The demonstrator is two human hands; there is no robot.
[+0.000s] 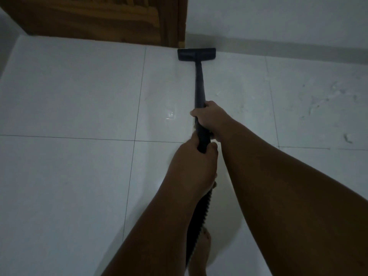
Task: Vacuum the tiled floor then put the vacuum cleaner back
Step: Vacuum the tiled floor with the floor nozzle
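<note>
Right hand [210, 119] closed round the black vacuum wand [199, 84], fingers wrapped around it. Left hand [192, 156] grips the same wand just below; the two hands are nearly touching. Ribbed hose [199, 214] runs down from under the left hand, along the left forearm. Floor head [196, 54] sits flat on the tiled floor [69, 96], well ahead of both hands, up against the skirting [278, 48] and just beside the wooden door frame [173, 20]. Scuffs or debris [322, 98] on the tiles to the right; can't tell which. Bare foot [202, 253] at the bottom, beside the hose.
</note>
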